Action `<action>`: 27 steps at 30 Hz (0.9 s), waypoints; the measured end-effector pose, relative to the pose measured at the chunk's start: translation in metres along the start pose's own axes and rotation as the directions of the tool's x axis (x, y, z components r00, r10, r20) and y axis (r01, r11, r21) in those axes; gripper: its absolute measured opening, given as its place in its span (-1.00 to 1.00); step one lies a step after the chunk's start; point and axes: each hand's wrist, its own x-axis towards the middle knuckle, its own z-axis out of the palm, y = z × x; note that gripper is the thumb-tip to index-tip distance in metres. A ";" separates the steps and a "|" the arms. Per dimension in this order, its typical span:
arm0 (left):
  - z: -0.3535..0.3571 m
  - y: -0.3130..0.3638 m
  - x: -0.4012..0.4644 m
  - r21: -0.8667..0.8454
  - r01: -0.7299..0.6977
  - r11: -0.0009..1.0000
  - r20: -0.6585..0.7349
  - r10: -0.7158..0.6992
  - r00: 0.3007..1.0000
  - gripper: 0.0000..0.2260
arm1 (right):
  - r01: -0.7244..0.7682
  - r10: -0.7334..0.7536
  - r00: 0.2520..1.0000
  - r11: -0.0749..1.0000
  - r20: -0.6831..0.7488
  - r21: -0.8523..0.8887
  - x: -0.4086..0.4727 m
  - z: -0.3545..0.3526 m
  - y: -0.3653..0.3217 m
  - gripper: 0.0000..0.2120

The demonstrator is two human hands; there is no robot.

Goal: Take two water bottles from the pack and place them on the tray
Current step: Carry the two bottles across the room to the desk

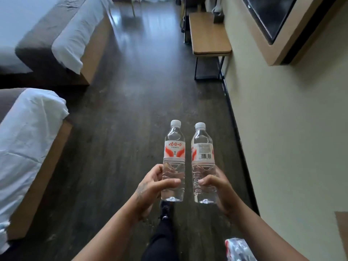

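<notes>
I hold two clear water bottles upright in front of me, above the dark wooden floor. My left hand [150, 187] grips the lower half of the left bottle [174, 147], whose red and white label faces me. My right hand [218, 187] grips the lower half of the right bottle [203, 147], which shows its barcode. Both have white caps. Part of the plastic-wrapped bottle pack [238, 248] shows at the bottom edge, beside my right forearm. No tray is in view.
Two beds [28, 129] with white sheets stand on the left. A wooden desk [207, 34] on black legs stands against the right wall ahead, with a dark box on it. A framed screen [273, 19] hangs on that wall. My dark-clad leg [163, 232] is below.
</notes>
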 end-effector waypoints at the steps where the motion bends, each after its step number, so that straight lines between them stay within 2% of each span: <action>1: -0.009 0.008 0.010 -0.015 -0.007 1.000 -0.018 0.007 1.000 -0.48 | -0.006 0.006 1.000 1.000 0.011 -0.021 0.016 0.008 -0.008 -0.18; 6: -0.058 0.055 0.080 -0.079 -0.035 0.996 -0.055 0.030 0.998 -0.40 | -0.008 0.014 0.996 0.998 0.087 -0.069 0.101 0.043 -0.054 -0.19; 12: -0.105 0.134 0.175 -0.088 -0.023 0.996 -0.032 0.021 0.999 -0.32 | 0.010 -0.005 0.998 0.997 0.062 -0.073 0.203 0.066 -0.116 -0.27; 17: -0.130 0.201 0.263 -0.082 -0.025 0.996 -0.030 0.022 0.999 -0.32 | 0.025 -0.025 0.999 1.000 0.039 -0.007 0.297 0.079 -0.176 -0.24; 21: -0.147 0.254 0.354 -0.085 -0.038 0.996 -0.045 0.034 0.998 -0.33 | 0.014 -0.017 0.996 0.999 0.086 0.037 0.398 0.075 -0.228 -0.23; 27: -0.162 0.345 0.499 -0.139 -0.020 0.990 -0.130 0.002 0.991 -0.42 | 0.010 -0.011 0.989 1.000 0.148 0.002 0.561 0.062 -0.323 -0.21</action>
